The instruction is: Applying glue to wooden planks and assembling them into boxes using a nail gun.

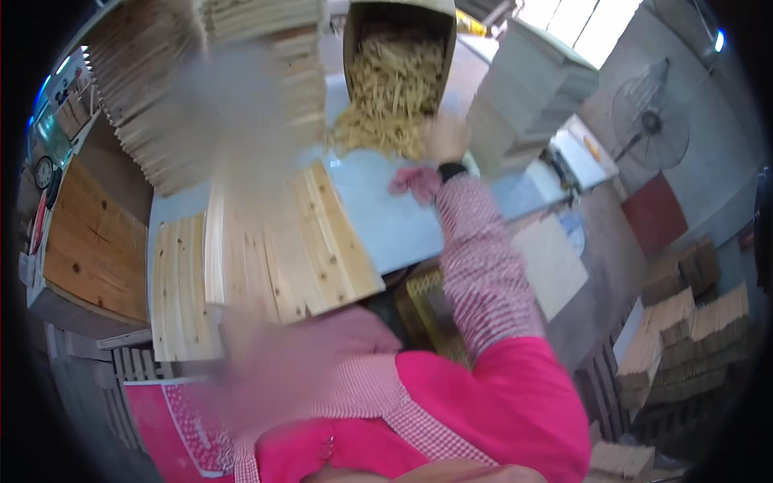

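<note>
box (405,7) opens toward the person, likely so its wooden pieces (393,88) spill onto the surface (378,221) beside the right hand (445,138); left hand (244,324) blurred near boards (326,241); can't make out either hand's grip.

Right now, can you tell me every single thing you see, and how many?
Table: 1, pale blue, middle
Box: 1, brown, back of table
Sticks: too many to count, tan, in and spilling from the box
Boards: several, pale yellow, front of table
Tall stacks: 2, tan, back left
Pale stack: 1, greyish, right of the box
Cloth: 1, pink, by the right wrist
Knotty panel: 1, orange-brown, far left
Clock: 1, dark-rimmed, far left
Fan: 1, grey, right
Panel: 1, red, below the fan
Floor stacks: several, tan, lower right
Sleeves: 2, pink, on forearms
Right hand: 1, blurred, beside the sticks
Left hand: 1, very blurred, near the boards
</note>
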A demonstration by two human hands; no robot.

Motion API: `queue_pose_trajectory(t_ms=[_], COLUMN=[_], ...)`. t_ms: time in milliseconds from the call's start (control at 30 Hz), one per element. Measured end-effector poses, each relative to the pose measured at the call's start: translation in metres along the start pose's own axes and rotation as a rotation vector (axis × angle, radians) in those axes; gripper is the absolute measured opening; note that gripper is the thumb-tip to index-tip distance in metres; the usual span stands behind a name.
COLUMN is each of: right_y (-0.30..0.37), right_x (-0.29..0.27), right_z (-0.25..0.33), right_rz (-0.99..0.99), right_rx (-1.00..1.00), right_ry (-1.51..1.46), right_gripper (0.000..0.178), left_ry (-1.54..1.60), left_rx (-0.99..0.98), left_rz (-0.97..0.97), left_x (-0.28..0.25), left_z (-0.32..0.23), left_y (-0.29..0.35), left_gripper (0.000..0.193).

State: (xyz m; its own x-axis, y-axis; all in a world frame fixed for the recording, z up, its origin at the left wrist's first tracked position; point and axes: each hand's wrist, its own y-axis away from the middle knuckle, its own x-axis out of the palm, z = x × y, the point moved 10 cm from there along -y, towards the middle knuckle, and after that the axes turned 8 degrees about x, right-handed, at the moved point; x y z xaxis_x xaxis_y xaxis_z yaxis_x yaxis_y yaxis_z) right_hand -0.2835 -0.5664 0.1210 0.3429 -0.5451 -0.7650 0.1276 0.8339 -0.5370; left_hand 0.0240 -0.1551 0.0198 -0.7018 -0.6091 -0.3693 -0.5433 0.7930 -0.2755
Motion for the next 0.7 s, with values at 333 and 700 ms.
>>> queue_pose_trajectory(t_ms=[333,700], right_y=[0.095,0.208], right_x=[-0.17,-0.203], right_z=[-0.094,-0.109], right_rz=[0.192,0.36], right_rx=[-0.373,-0.434], right_ry=[0.533,0.585], right_gripper=[0.052,0.036], left_ry=[-0.003,-0.284], left_rx=[-0.118,0.14], left_rz=[-0.005,0.082], left_x=[0.001,0.002], left_z=[0.007,0.007], left_y=[-0.008,-0.006], left_gripper=[0.042,0.034])
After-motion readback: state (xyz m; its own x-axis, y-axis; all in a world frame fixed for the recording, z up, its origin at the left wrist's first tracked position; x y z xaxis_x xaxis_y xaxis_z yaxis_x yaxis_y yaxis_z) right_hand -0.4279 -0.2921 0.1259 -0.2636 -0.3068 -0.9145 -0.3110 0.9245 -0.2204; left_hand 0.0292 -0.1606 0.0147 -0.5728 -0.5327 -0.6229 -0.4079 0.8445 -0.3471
